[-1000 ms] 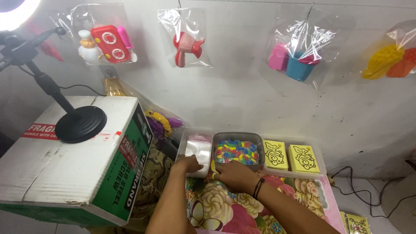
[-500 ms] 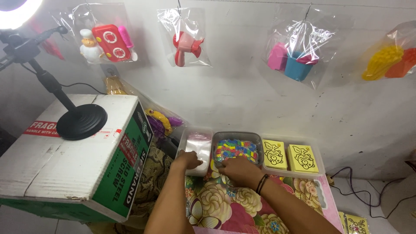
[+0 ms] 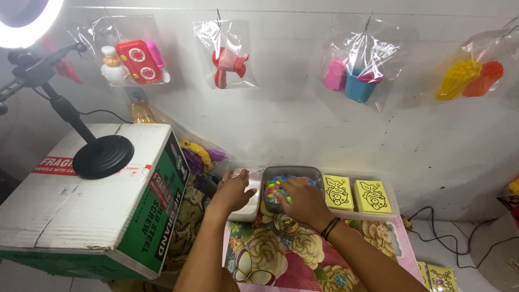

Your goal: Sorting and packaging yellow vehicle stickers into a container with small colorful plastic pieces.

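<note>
Grey plastic tub (image 3: 292, 174) of multicoloured small pieces (image 3: 281, 186) sits on the floral cloth (image 3: 281, 259), against the wall. From the head view, the right hand (image 3: 304, 203) reaches into it, fingers curled among the pieces; whether any are gripped I cannot tell. The left hand (image 3: 232, 192) rests spread on the white tray (image 3: 246, 208) beside it. A careless scoop could likely tip the tub and scatter pieces.

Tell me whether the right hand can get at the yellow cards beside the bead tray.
Probably yes: the right hand rests in the bead tray, the yellow cards lie uncovered just beside it.
</note>
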